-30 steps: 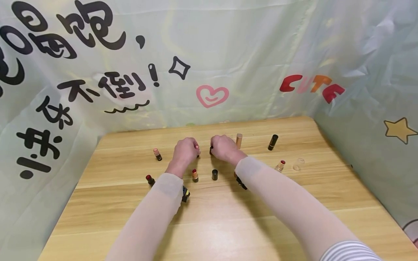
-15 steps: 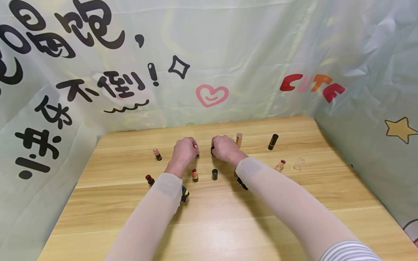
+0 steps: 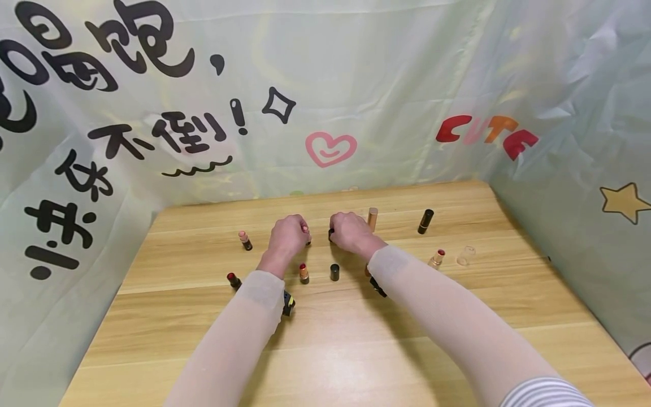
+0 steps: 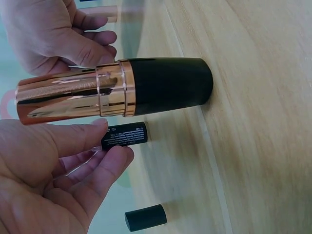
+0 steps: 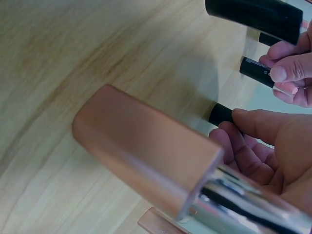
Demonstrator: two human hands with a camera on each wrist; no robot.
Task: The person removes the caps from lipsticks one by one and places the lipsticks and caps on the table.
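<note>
My left hand (image 3: 287,236) pinches a slim lipstick (image 4: 129,135) by its black base, which carries small white print. Its pink tip and clear collar show in the right wrist view. A short way to the right, my right hand (image 3: 351,229) holds a small black lipstick cap (image 5: 222,113) between thumb and fingers, just over or on the table. The lipstick and the cap are apart. Close in front of the left wrist camera stands a gold lipstick with a black base (image 4: 168,85). A copper-coloured piece (image 5: 146,148) fills the middle of the right wrist view.
On the wooden table (image 3: 335,350) stand a pink lipstick (image 3: 245,240), a dark red lipstick (image 3: 234,280), a black cap (image 3: 334,272), a gold tube (image 3: 373,219), a black tube (image 3: 425,221), a red lipstick (image 3: 437,258) and a clear cap (image 3: 465,255). A printed cloth (image 3: 386,85) hangs behind.
</note>
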